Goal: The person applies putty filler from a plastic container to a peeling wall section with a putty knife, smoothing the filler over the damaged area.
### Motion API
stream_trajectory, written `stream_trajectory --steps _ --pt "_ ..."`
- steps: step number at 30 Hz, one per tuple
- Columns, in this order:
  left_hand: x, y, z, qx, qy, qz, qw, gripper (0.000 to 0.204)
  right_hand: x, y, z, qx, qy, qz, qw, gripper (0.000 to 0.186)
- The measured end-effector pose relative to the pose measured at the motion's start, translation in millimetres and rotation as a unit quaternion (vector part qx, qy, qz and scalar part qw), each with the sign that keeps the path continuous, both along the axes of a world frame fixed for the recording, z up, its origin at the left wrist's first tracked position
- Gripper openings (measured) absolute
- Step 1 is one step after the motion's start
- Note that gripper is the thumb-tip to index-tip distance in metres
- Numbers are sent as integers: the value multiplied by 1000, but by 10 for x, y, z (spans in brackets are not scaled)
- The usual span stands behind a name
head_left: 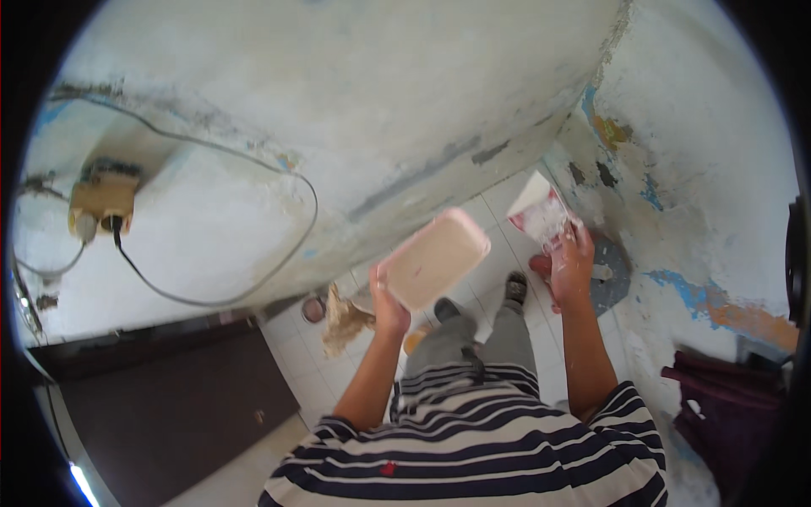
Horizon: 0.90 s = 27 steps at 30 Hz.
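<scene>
My left hand (pixel 390 308) grips the near left edge of a shallow pink rectangular tray (pixel 416 241). A smooth layer of off-white paste (pixel 439 258) spreads across the tray. In front of me to the right, my right hand (pixel 573 262) is closed around a putty knife (pixel 539 209). Its wide blade points away from me and carries white and pinkish smears. A reddish end, apparently the handle, shows below my fingers. White residue marks my right fingers and forearm. The knife is apart from both tray and wall.
Patchy walls (pixel 355 110) with peeling paint meet in a corner ahead. A socket box (pixel 101 203) with a looping cable hangs at left, above a dark panel (pixel 169 406). A crumpled tan bag (pixel 342 321) and a grey stool-like object (pixel 612 279) stand on the tiles. Maroon cloth (pixel 726 406) hangs right.
</scene>
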<state>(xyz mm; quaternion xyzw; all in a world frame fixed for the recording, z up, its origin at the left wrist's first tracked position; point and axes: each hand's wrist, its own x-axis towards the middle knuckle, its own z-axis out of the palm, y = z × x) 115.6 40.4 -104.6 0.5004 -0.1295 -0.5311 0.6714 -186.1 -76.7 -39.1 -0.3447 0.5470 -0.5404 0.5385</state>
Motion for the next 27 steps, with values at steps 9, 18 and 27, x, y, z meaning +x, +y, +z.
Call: stream_trajectory --steps 9,18,27 --pt "-1044 -620 584 -23 -54 6 998 30 -456 -420 1071 -50 -90 195 975 38" --pt "-1645 -860 965 48 -17 92 994 27 -560 -481 1191 -398 370 359 759 57" --pt "-1700 -1079 865 -44 28 208 977 20 -712 -487 1171 -485 471 430 599 46"
